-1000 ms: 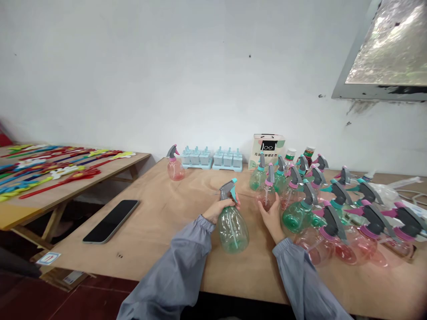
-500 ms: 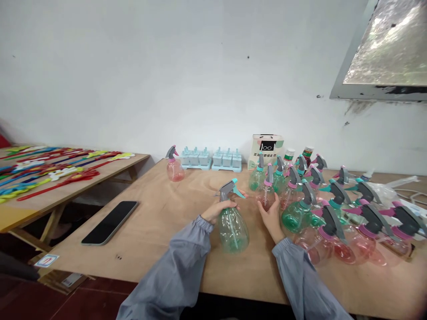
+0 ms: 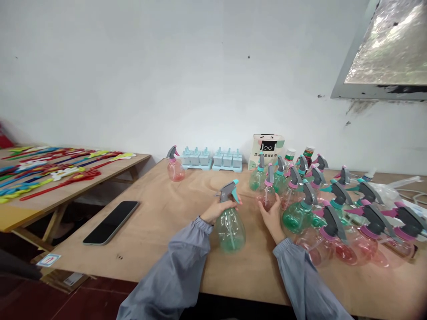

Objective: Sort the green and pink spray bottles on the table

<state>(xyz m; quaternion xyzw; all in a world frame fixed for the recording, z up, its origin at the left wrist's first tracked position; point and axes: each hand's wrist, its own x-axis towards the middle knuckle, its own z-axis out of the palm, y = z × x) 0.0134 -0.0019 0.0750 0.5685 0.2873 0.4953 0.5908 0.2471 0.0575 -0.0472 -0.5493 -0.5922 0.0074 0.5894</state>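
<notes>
My left hand [image 3: 220, 210] is wrapped round the neck of a green spray bottle [image 3: 231, 231] with a grey and teal head, its fingers at the teal trigger. The bottle is nearly upright, its nozzle toward the right. On the right, my right hand [image 3: 271, 215] curls round the lower part of a pink spray bottle [image 3: 266, 193] with a grey and pink head, which stands among the others. Close by that hand is another green spray bottle [image 3: 296, 217]. A lone pink spray bottle [image 3: 175, 170] stands at the table's back left.
Several more pink and green spray bottles crowd the right side of the wooden table [image 3: 150, 249]. A phone [image 3: 111, 223] lies at the left. Pale blue ice-pop moulds [image 3: 227, 161] and a printed paper bag [image 3: 266, 151] stand near the wall. Colourful sticks cover a second table [image 3: 43, 212].
The green spray bottle has tilted and its base has moved slightly left. Its teal trigger has drawn in toward the neck under my left fingers. My right hand has stayed at the pink bottle.
</notes>
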